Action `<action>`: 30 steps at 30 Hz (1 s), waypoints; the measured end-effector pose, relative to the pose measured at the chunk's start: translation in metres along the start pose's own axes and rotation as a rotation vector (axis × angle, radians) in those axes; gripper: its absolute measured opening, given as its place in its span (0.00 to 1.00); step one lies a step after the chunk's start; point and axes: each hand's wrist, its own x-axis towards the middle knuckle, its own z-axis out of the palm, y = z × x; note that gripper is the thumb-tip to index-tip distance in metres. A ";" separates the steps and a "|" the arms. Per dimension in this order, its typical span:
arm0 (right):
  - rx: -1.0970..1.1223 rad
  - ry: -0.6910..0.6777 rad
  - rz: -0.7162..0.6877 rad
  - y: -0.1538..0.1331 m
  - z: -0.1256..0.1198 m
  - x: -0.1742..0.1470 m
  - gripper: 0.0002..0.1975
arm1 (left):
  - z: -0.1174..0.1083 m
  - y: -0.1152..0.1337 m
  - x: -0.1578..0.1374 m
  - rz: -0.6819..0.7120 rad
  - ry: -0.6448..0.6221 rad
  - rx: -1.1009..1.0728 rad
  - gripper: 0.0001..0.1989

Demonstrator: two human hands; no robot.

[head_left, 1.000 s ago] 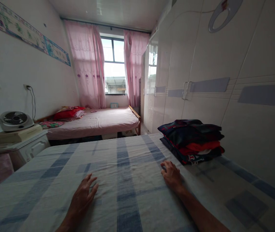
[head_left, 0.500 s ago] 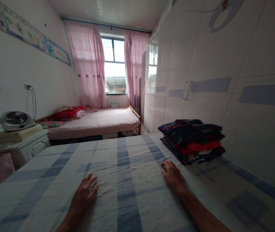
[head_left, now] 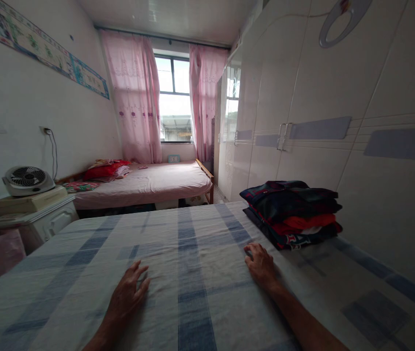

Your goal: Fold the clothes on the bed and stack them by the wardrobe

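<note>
My left hand [head_left: 129,288] rests on the bed's white-and-blue checked sheet [head_left: 160,312], its fingers apart and nothing in it. Farther right, my right hand [head_left: 260,263] lies on the same sheet with loosely curled, parted fingers, also holding nothing. Just beyond the right hand sits a stack of folded clothes [head_left: 291,207], dark plaid on top, with red and white layers below and dark cloth with lettering at the bottom. The right hand is close to this stack but apart from it.
White wardrobe doors [head_left: 313,170] line the right side. A small fan [head_left: 28,180] stands on boxes atop a white cabinet [head_left: 59,219] at left. Past the bed's far edge is a second bed [head_left: 156,183] with a pink sheet and red bedding [head_left: 105,170], below pink curtains [head_left: 130,102].
The view has shifted very slightly, so the room appears a little farther right. Both hands and the clothes stack stay in place on the bed.
</note>
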 end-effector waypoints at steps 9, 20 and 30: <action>0.080 0.021 -0.002 -0.002 -0.001 -0.003 0.13 | -0.002 0.002 -0.001 0.003 -0.016 0.022 0.22; 0.262 0.483 -0.116 -0.003 -0.114 0.073 0.17 | -0.008 0.009 0.000 -0.018 -0.057 0.040 0.24; -0.024 0.331 0.313 0.066 -0.132 0.138 0.15 | -0.004 0.005 -0.003 0.025 -0.004 0.045 0.22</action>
